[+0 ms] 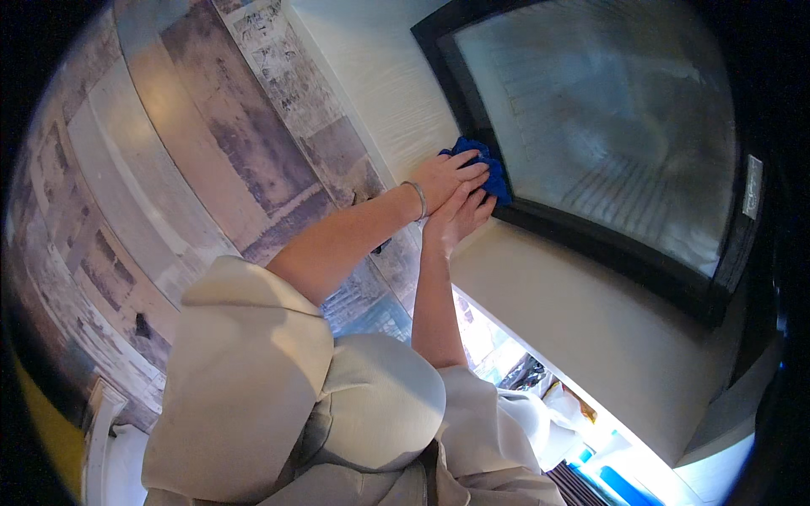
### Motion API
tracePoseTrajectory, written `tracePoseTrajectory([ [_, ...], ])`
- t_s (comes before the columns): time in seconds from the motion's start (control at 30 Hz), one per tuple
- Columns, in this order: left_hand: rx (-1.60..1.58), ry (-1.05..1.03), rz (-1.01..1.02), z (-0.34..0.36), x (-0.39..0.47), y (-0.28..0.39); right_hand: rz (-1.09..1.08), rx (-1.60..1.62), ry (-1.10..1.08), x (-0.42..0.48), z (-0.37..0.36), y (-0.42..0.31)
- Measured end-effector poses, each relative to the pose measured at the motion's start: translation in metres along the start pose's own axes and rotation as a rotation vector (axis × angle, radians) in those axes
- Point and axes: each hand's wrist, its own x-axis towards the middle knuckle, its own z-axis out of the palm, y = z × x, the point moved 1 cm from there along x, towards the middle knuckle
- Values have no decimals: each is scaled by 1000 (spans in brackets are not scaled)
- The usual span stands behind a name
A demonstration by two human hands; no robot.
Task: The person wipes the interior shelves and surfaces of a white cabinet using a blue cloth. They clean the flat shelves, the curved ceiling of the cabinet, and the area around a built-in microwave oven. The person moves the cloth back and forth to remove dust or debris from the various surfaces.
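Observation:
A crumpled blue cloth (495,178) is pressed against the black frame (607,253) of a glass panel (588,126), near one corner. My left hand (443,180), with a metal bracelet at its wrist, lies on the cloth with its fingers spread over it. My right hand (457,218) is close against the left, its fingertips on the cloth's lower edge. The two hands overlap, so part of the cloth is hidden beneath them. Blurry streaks and reflections show on the glass.
A pale surface (569,341) borders the frame. Patterned plank-like panelling (209,126) fills the left side. Beyond the pale edge, at lower right, are plastic bags (563,405) and a blue object (623,487). A small label (752,186) bearing writing sits on the frame's right side.

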Motion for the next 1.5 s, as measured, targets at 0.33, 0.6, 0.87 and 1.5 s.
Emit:
tracePoseTrajectory([
  [0.33,384,74,-237,-76,10,-97,-392,-11,-94,56,62,-77],
  [0.6,373,-322,-484,-114,26,-88,-277,-65,-498,86,71,-103],
  [0.87,589,-61,-252,-96,-9,-82,-491,-296,-228,41,86,-47],
  [1.5,84,-321,-406,-28,-27,17,-235,-15,56,-50,18,33],
])
